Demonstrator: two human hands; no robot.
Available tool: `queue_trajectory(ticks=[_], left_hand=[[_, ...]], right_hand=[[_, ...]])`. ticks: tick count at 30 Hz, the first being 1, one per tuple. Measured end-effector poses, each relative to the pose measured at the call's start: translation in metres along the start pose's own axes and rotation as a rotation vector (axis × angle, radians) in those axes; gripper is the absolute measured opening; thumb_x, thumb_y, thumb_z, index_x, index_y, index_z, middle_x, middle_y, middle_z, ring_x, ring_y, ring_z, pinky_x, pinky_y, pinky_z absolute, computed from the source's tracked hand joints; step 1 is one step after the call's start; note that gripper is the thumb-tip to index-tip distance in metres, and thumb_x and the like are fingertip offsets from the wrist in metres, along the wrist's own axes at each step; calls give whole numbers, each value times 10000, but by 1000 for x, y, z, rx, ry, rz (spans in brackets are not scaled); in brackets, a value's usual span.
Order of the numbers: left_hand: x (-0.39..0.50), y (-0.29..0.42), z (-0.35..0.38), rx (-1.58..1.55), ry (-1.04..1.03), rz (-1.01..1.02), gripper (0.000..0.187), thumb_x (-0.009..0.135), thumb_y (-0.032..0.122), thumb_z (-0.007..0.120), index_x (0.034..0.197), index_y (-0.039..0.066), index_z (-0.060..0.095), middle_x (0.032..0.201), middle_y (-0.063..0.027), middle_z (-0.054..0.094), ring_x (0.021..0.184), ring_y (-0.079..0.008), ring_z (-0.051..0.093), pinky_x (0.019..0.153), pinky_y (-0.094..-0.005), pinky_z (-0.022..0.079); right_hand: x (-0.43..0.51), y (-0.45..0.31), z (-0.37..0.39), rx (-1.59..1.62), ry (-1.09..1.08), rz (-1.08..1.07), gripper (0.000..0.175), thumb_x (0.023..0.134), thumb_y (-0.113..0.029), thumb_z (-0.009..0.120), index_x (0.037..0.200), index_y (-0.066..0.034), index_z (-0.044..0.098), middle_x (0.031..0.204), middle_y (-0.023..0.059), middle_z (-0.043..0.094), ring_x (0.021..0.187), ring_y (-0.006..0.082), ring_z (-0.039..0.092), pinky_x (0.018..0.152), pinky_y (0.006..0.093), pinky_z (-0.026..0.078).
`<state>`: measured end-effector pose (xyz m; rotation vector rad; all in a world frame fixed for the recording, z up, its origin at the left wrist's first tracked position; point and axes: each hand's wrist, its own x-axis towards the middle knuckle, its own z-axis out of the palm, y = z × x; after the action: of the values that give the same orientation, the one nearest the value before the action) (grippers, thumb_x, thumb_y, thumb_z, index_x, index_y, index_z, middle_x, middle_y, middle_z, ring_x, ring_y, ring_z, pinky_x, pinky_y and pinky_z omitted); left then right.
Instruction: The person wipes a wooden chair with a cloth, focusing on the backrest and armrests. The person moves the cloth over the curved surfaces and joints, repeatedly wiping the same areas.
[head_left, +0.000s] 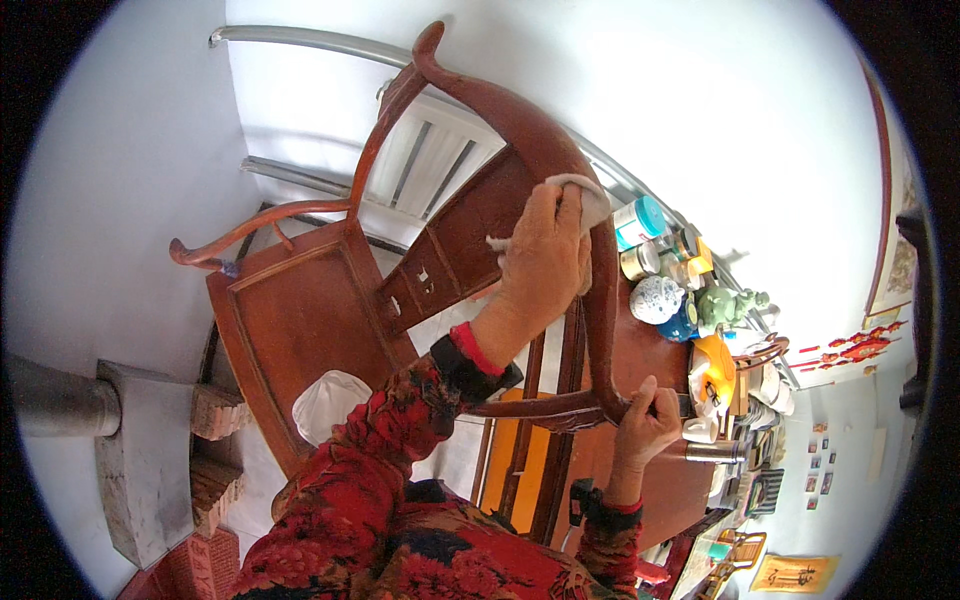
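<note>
A reddish-brown wooden armchair (300, 300) with a curved crest rail (525, 120) and a carved back splat stands before me. My left hand (544, 259) presses a whitish cloth (589, 199) against the upper part of the rail, fingers bent over it; part of the cloth sticks out beside the palm. At the rail's near right end, my right hand (649, 424) is closed around the tip, which its fingers partly hide. On the seat, near my left sleeve, lies a white round thing (330, 405), perhaps a bag or cloth.
To the right, a brown wooden table (645, 480) bears jars, a blue-and-white ceramic piece (656, 299), a green figurine (724, 307), a white mug (700, 430) and a metal flask (716, 451). Metal pipes (315, 41) run along the wall. Bricks (217, 412) and a block stand at left.
</note>
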<state>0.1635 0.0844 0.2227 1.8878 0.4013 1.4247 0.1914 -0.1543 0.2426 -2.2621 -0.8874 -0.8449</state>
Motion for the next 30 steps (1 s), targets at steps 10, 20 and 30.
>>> queue_trajectory(ticks=[10,20,30], left_hand=[[-4,8,-3,64,-85,-54,552,842,33,647,1340,-100,452,1194,-226,463,1094,-397,525,962,-454,459],[-16,9,-1,72,-62,27,525,839,59,658,1306,-86,466,1153,-217,473,1056,-385,543,930,-442,471],[-15,16,0,152,33,143,489,821,102,680,1245,-46,486,1094,-176,490,991,-325,566,854,-399,487]], right_hand=[[0,1,6,55,59,-29,410,902,0,650,576,-15,401,542,61,395,486,176,363,457,365,263],[-3,3,1,-46,-6,31,391,958,-54,623,600,9,480,572,60,491,531,150,434,507,336,337],[0,-4,4,33,58,-7,409,908,-10,648,577,-4,408,546,72,400,489,181,372,465,368,274]])
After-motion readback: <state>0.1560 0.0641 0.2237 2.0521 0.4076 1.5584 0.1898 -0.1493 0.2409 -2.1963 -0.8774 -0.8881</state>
